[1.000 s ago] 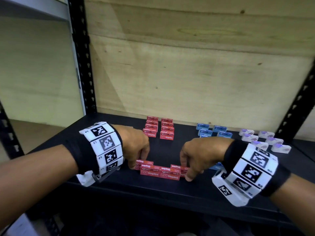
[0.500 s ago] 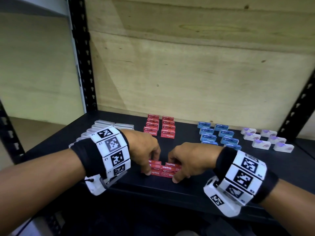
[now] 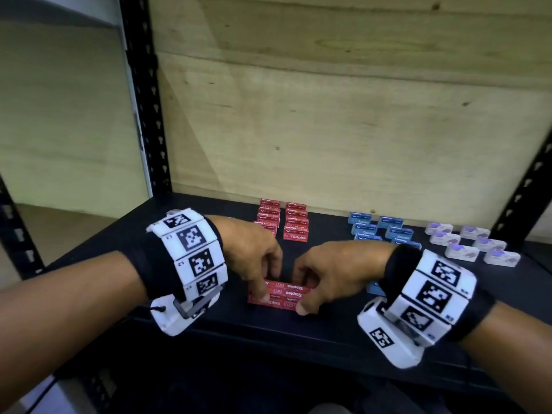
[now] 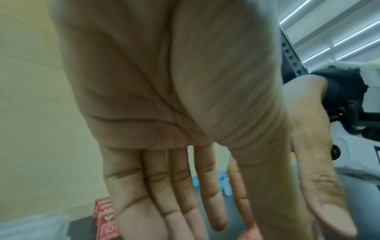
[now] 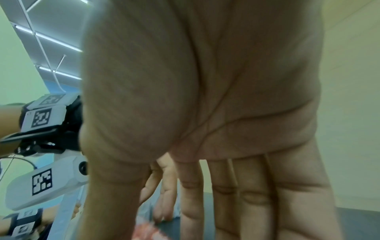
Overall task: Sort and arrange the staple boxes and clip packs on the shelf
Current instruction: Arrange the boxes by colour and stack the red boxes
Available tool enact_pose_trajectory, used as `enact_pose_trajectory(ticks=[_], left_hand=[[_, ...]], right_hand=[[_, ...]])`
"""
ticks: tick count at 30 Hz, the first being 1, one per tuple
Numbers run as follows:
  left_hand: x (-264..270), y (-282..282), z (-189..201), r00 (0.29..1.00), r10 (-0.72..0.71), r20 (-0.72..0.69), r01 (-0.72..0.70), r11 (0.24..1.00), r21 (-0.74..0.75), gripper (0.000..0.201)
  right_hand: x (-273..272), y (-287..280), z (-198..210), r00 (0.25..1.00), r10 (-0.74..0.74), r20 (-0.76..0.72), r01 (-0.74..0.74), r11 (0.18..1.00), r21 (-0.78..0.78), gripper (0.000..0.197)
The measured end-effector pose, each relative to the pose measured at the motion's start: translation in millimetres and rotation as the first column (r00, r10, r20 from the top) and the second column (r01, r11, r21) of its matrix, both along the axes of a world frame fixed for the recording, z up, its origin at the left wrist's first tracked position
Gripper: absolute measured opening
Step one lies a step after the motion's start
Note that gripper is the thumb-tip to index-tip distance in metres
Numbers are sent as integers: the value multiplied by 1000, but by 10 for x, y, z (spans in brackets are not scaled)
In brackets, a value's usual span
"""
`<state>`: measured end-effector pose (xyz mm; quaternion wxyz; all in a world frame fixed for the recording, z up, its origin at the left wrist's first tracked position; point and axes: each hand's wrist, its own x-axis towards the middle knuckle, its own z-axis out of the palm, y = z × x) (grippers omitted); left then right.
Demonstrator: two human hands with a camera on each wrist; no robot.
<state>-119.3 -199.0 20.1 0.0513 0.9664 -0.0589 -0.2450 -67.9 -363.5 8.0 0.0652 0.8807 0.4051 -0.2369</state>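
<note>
A small group of red staple boxes (image 3: 286, 294) lies near the front edge of the black shelf (image 3: 298, 333). My left hand (image 3: 263, 273) holds its left end, thumb in front and fingers behind. My right hand (image 3: 316, 279) holds the right end the same way, thumb tip at the front corner. In the left wrist view the left hand (image 4: 185, 113) has long straight fingers reaching down onto a red box (image 4: 249, 233). The right wrist view shows the right hand (image 5: 205, 113) over a blurred red box (image 5: 148, 232).
At the back stand two rows of red staple boxes (image 3: 282, 222), two rows of blue staple boxes (image 3: 379, 228) and white clip packs with purple tops (image 3: 472, 243). One blue box (image 3: 375, 286) lies by my right wrist. Black uprights (image 3: 140, 100) and a plywood back wall (image 3: 328, 115) bound the shelf.
Both hands have moved toward each other. The red boxes, spread in a long line a second ago, are now pressed into a short, tight group.
</note>
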Motion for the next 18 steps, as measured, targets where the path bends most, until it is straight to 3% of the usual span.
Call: enact_pose_trajectory(ticks=[4, 11, 18], left_hand=[[96, 91, 201, 998, 40, 49, -39, 999, -17, 49], [498, 277, 367, 962, 110, 248, -132, 988, 75, 33], [1001, 470, 237, 953, 124, 276, -177, 969, 173, 25]], right_hand=[[223, -38, 197, 998, -44, -36, 44, 999, 0, 57], [718, 50, 430, 989, -111, 93, 101, 989, 107, 37], [1166, 327, 295, 978, -124, 166, 109, 989, 97, 27]])
